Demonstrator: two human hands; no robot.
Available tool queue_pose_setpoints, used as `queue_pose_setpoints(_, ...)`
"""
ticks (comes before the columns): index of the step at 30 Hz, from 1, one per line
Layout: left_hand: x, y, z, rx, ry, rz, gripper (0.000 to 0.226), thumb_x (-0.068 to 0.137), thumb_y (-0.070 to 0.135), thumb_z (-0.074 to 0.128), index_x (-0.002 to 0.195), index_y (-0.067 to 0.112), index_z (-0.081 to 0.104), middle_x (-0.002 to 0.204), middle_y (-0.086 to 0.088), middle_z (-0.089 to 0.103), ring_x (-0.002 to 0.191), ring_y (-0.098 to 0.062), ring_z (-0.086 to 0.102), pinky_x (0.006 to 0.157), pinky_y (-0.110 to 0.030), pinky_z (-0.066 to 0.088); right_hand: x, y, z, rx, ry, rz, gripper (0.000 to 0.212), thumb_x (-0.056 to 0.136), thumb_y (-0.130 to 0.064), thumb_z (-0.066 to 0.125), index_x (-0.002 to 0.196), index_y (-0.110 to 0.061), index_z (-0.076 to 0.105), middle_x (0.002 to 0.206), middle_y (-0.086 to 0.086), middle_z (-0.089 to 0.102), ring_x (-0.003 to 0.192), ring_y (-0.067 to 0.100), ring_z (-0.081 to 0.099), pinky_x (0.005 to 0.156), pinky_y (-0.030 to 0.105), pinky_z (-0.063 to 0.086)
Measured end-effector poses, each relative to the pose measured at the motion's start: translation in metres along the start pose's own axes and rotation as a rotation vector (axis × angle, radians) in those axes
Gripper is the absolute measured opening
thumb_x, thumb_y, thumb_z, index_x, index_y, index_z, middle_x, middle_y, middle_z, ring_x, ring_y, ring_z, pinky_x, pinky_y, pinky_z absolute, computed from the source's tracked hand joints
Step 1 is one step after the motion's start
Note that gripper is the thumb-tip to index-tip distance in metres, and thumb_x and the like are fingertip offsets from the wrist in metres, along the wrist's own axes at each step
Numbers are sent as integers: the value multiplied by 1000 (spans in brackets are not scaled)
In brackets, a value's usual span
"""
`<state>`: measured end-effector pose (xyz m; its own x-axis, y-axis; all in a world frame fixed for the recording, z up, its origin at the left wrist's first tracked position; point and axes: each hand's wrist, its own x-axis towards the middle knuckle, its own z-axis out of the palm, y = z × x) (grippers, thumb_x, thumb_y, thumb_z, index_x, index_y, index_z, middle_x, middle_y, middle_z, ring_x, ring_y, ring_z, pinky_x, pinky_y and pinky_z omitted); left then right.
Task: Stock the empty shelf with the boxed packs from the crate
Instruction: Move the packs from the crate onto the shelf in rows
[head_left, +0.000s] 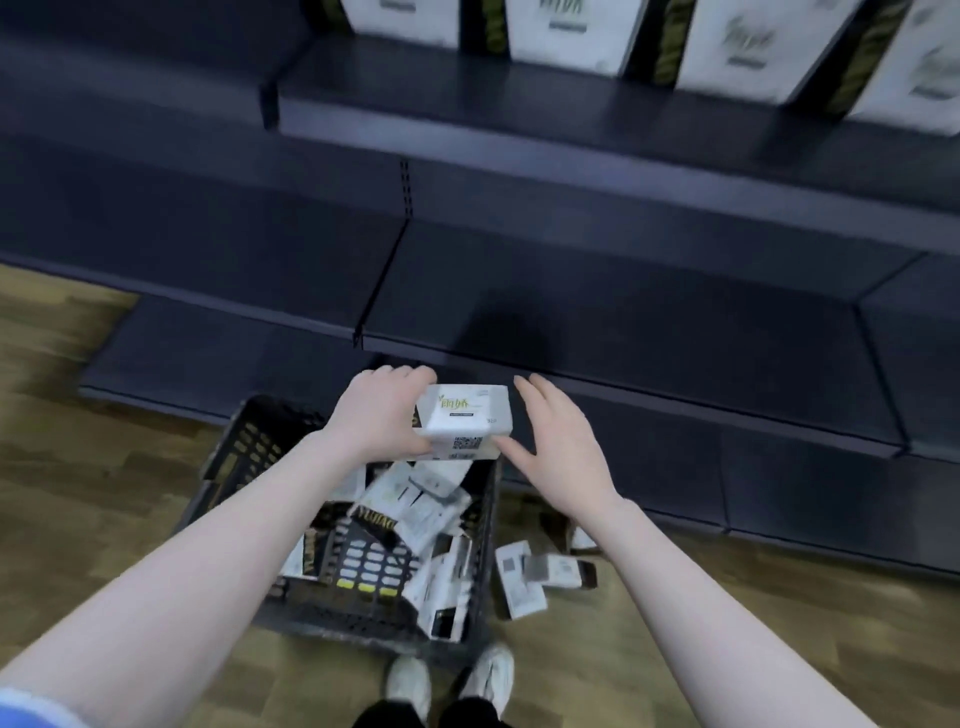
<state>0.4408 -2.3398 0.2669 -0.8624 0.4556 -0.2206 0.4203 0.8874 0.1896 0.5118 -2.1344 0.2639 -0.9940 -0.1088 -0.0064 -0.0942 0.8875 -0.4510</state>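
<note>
Left grip (382, 415) round white pack (462, 423), above cluttered crate (228, 457), spilled packs (540, 571) beside.

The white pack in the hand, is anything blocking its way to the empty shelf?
Nothing visible is. The left hand holds the white pack above the crate, and the empty shelf lies bare just beyond it. The right hand is open beside the pack, not in its path.

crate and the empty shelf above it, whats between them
In the head view, the white pack lies between the crate and the empty shelf, gripped by the left hand.
</note>
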Motion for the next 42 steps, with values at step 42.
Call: queue_pose_setpoints(42, 145, 396, -254, 108, 426, 326, 75, 69, 50, 72, 133, 30, 41, 127, 5, 53, 117, -20, 45, 92, -33, 34, -2, 216, -423, -197, 251, -33, 60, 59, -48, 73, 111, -29, 49, 101, -10, 54, 96, 14, 51, 77, 34, 47)
